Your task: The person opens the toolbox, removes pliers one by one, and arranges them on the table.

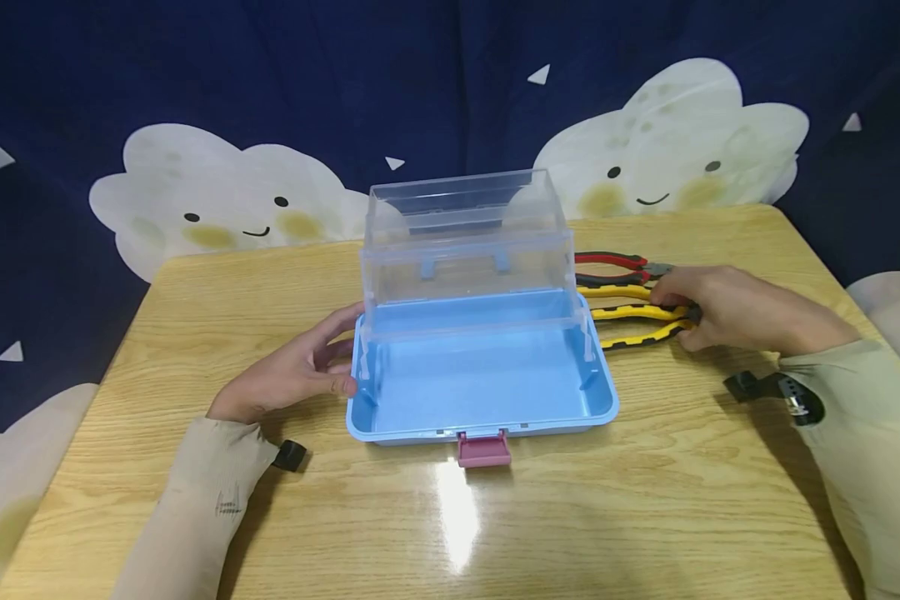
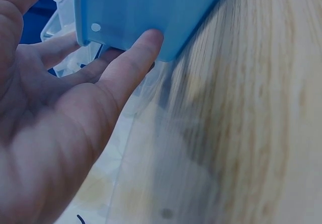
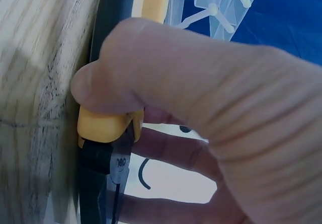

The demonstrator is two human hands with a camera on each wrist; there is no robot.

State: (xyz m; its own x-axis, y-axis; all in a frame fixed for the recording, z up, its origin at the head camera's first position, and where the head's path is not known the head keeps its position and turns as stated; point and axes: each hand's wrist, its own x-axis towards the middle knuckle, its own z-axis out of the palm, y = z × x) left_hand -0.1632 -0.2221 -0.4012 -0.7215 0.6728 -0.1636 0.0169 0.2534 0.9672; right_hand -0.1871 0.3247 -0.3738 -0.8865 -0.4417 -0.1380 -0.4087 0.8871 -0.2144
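A light blue storage box [image 1: 487, 375] lies open on the table, its clear lid [image 1: 457, 208] raised at the back and a pink latch [image 1: 484, 451] hanging at the front. My left hand [image 1: 292, 375] touches the box's left side, fingers loosely extended; in the left wrist view one fingertip [image 2: 151, 36] rests against the blue wall. Out to the right, my right hand [image 1: 742, 307] pinches pliers with yellow and black handles [image 1: 637, 337] near their pivot. The right wrist view shows the thumb over the yellow grip [image 3: 103, 126], close by the tabletop.
Pliers with red and black handles [image 1: 611, 260] lie just behind the yellow ones, their handle ends hidden by the box. Another yellow handle [image 1: 611, 292] lies between them. A dark blue curtain [image 1: 435, 75] with white clouds hangs behind the wooden table [image 1: 330, 533].
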